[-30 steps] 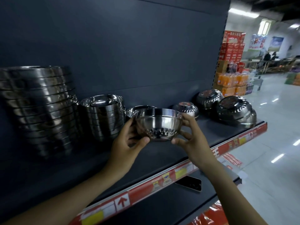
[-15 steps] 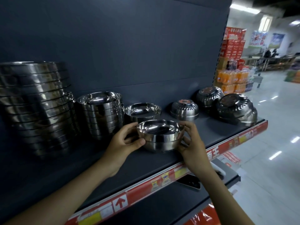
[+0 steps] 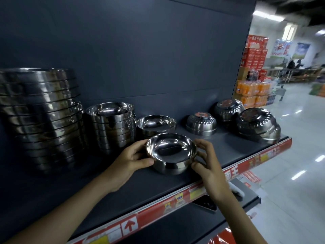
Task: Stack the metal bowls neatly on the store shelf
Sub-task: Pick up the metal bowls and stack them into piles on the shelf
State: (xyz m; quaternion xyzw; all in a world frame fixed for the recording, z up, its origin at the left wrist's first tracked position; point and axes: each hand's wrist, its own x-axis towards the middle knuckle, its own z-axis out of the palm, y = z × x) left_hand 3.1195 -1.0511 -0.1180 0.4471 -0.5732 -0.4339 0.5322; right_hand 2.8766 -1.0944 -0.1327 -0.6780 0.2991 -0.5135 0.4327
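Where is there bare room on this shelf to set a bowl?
The shelf is bare at the front between the held bowl and the overturned bowls, and in front of the tall stack, left of the left hand. The back left is crowded: tall stack, shorter stack and single bowl stand close.

place: shop | shelf (image 3: 175, 181) with red price strip (image 3: 154, 211) | stacked drink packs (image 3: 251, 92)

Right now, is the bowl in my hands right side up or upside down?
Right side up: the bowl shows its shiny inside, mouth upward.
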